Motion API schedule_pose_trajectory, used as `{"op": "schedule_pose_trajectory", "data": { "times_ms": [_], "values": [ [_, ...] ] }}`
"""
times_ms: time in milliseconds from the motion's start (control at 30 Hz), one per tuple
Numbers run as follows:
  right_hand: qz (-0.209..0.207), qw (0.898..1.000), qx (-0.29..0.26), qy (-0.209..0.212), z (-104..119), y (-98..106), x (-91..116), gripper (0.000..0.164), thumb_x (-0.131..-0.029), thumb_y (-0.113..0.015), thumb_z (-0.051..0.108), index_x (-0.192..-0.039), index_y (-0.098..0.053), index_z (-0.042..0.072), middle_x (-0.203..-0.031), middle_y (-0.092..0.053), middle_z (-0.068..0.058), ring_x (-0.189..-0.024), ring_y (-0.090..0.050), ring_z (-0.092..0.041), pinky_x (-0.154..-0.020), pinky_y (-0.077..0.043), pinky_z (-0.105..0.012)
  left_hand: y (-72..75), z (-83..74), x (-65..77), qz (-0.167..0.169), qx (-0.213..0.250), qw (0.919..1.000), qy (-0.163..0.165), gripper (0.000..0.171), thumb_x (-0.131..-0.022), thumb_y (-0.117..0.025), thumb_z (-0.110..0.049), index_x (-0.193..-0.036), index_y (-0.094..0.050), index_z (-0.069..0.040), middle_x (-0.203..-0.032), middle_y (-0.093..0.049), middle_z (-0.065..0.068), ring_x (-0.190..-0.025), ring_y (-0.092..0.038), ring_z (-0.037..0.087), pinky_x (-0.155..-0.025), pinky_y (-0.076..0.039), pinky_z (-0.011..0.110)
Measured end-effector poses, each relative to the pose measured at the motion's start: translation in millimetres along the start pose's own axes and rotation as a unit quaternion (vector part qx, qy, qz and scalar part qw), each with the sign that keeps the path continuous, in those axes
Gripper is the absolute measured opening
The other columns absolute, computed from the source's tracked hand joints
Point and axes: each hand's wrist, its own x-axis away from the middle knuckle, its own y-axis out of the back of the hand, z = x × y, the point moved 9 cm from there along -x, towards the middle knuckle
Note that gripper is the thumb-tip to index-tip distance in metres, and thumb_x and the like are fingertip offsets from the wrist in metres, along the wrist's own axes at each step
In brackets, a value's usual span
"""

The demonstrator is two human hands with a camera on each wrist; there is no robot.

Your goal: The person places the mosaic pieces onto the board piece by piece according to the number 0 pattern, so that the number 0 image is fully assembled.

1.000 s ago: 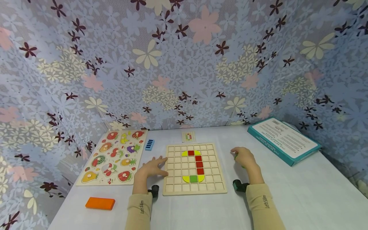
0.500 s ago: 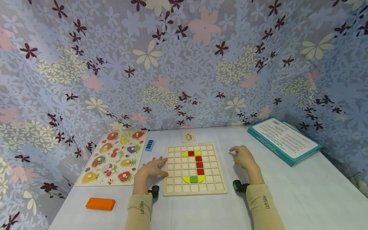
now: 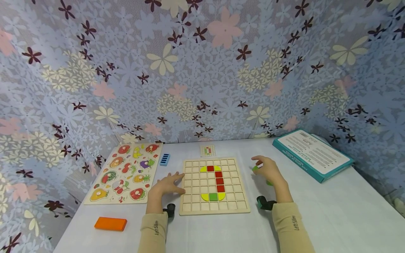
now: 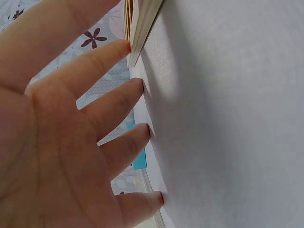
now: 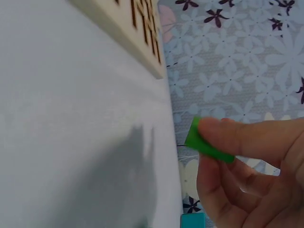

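My right hand (image 3: 269, 171) pinches a small green square tile (image 5: 206, 145) between thumb and fingers, to the right of the wooden grid board (image 3: 193, 184). Below that hand another green piece (image 3: 269, 183) shows, mostly hidden. My left hand (image 3: 167, 184) has its fingers spread along the board's left side, with thumb and index fingertips at the edge; in the left wrist view its palm (image 4: 52, 137) holds nothing. Set in the grid are several red squares (image 3: 219, 181), yellow rounded pieces (image 3: 205, 197) and one green square (image 3: 213, 196).
A small pattern card (image 3: 207, 150) lies behind the board. To the left are a fruit puzzle board (image 3: 128, 195), a small blue block (image 3: 164, 159) and an orange block (image 3: 110, 224). A teal box (image 3: 316, 154) sits at the back right, before a floral curtain (image 3: 202, 70).
My right hand has shifted slightly away from me and turned, so the green tile now shows at its fingertips. The left hand and the board stay put.
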Motion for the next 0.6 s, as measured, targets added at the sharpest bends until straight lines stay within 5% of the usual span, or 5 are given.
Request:
{"op": "schedule_pose_trajectory", "data": {
  "times_ms": [333,600],
  "values": [
    [0.014,0.994,-0.108,-0.031,6,-1,1,0.057,-0.082,-0.068,0.015,-0.133,-0.044,0.002,-0.095,-0.063,-0.017,-0.080,-0.064,-0.030,-0.076,-0.054,-0.041,-0.4,1.3,-0.4,0.003,0.001,1.0000,-0.001,0.072,-0.077,-0.072,-0.030,-0.140,-0.042,-0.016,-0.149,-0.028,0.012,-0.139,-0.011,0.040,-0.104,-0.001,0.070],
    [0.001,0.993,-0.115,-0.032,12,-2,1,0.041,-0.081,-0.071,0.020,-0.110,-0.049,0.000,-0.090,-0.067,-0.014,-0.083,-0.061,-0.032,-0.070,-0.050,-0.040,-0.1,0.0,0.1,0.003,0.000,1.0000,-0.004,0.072,-0.076,-0.072,-0.030,-0.140,-0.042,-0.016,-0.149,-0.029,0.013,-0.139,-0.012,0.040,-0.104,-0.002,0.070]
  ]
}}
